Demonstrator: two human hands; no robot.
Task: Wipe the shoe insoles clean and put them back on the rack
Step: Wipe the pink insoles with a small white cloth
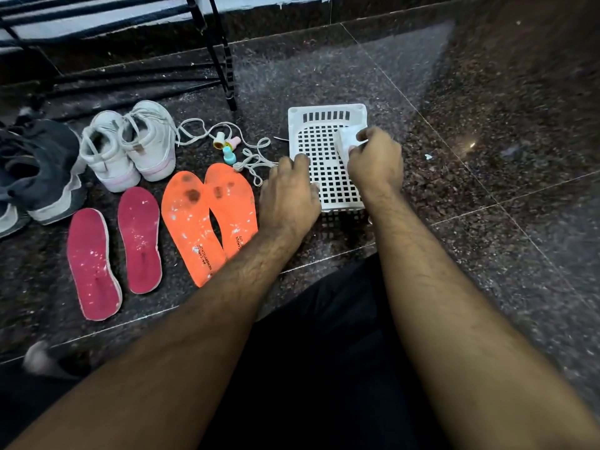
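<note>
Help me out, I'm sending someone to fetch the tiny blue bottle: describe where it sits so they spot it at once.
Start at the pair of white sneakers on the dark stone floor, then look just right of them, among the loose white laces. Three tiny bottles cluster there above the toes of the orange insoles. The blue bottle is the one nearest the insoles; its neighbours are yellow and pink.
</note>
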